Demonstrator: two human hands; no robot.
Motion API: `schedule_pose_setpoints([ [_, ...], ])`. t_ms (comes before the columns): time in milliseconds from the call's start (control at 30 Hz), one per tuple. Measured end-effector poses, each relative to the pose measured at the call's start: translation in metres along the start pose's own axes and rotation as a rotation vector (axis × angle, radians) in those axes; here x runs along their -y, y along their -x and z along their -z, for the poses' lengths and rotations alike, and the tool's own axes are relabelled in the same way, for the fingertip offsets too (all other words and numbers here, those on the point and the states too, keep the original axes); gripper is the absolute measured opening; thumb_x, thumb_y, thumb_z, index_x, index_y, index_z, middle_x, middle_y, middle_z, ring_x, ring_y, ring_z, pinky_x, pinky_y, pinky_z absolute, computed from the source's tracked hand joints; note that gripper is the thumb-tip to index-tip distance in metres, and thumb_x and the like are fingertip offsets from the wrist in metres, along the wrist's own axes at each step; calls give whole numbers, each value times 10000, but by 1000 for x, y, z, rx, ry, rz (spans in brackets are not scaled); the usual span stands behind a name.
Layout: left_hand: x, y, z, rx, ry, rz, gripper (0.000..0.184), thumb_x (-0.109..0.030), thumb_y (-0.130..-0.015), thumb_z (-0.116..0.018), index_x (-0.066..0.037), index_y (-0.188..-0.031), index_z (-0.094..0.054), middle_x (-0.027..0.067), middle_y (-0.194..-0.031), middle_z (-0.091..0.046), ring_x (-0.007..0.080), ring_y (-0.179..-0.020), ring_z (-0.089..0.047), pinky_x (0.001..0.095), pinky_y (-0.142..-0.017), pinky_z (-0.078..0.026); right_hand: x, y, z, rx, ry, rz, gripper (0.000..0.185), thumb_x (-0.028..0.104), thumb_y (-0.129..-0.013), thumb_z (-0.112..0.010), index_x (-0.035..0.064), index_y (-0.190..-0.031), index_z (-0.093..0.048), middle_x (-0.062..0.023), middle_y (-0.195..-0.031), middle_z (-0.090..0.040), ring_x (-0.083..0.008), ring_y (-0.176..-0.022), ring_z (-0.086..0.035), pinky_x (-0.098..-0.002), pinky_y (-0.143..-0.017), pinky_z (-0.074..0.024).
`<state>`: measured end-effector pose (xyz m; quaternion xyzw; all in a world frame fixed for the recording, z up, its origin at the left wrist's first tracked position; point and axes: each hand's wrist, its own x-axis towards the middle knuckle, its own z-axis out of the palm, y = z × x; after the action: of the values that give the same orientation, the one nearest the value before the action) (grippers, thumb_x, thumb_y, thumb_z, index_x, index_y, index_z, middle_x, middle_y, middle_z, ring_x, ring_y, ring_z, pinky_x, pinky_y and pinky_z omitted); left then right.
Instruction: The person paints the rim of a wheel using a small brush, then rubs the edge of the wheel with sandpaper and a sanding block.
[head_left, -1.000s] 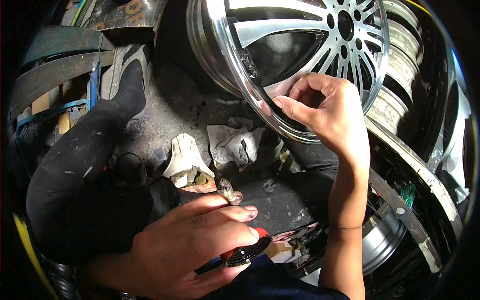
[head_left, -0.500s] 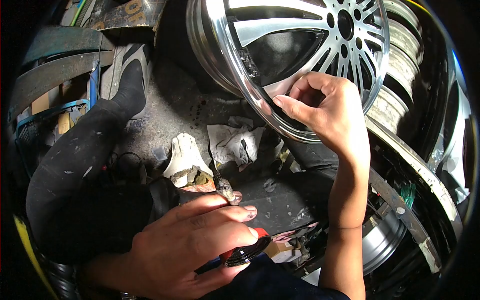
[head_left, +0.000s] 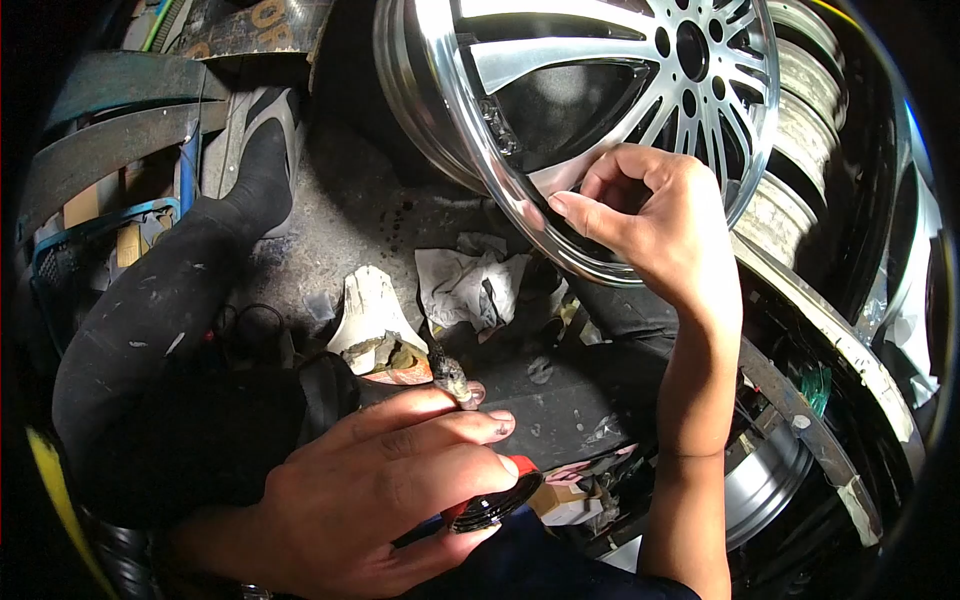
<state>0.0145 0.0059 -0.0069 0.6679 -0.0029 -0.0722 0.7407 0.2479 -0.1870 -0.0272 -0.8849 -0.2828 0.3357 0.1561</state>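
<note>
My left hand [head_left: 400, 470] is closed around a small red cap [head_left: 497, 500] with glossy black liquid inside. Between its fingers also sits a thin brush [head_left: 450, 380] with a dark, stained end pointing up. My right hand [head_left: 655, 215] is at the lower edge of a silver alloy wheel [head_left: 570, 50] with black recesses. Its fingers are curled and its thumb lies close to the polished rim lip. What is between them, if anything, is hidden. Dark smudges mark the left fingertips.
A crumpled stained paper [head_left: 470, 285] and a cut white plastic container [head_left: 375, 315] are below the wheel. Several dull rims [head_left: 790, 130] are stacked at right, near a worn curved edge [head_left: 820, 310]. An outstretched leg [head_left: 160, 280] lies left, by a blue crate [head_left: 80, 235].
</note>
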Motion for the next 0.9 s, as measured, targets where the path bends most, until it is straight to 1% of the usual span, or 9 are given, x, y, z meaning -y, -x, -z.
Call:
schedule_pose_setpoints([
  [200, -3, -2, 3, 32, -20, 21, 542, -165, -748, -966, -43, -1156, -632, 241, -1188, -760, 354, -1132, -757, 476, -1073, -543, 1, 0, 1, 15, 1, -22, 237, 226, -844, -863, 17, -819, -754, -75, -643, -662, -141, -587, -643, -298, -589, -502],
  [300, -1, -1, -1, -2, -5, 3, 545, -161, -746, -968, -47, -1158, -629, 242, -1186, -760, 350, -1126, -762, 479, -1076, -538, 3, 0, 2, 25, -10, -49, 235, 225, -845, -863, 18, -818, -754, -72, -642, -661, -140, -584, -640, -296, -585, -499],
  [700, -1, -1, -1, -5, 1, 1, 543, -153, -754, -965, -59, -1163, -620, 239, -1192, -758, 348, -1133, -760, 480, -1072, -542, -1, -1, 0, 3, 9, 1, 244, 229, -838, -877, 17, -816, -758, -72, -649, -673, -145, -582, -652, -296, -585, -510],
  [900, -1, -1, 2, 20, 8, 10, 554, -151, -756, -964, -61, -1178, -618, 241, -1218, -748, 358, -1152, -747, 492, -1075, -543, 2, -1, 0, 0, 14, -25, 240, 223, -835, -879, 15, -817, -760, -77, -651, -674, -147, -589, -655, -299, -589, -513],
])
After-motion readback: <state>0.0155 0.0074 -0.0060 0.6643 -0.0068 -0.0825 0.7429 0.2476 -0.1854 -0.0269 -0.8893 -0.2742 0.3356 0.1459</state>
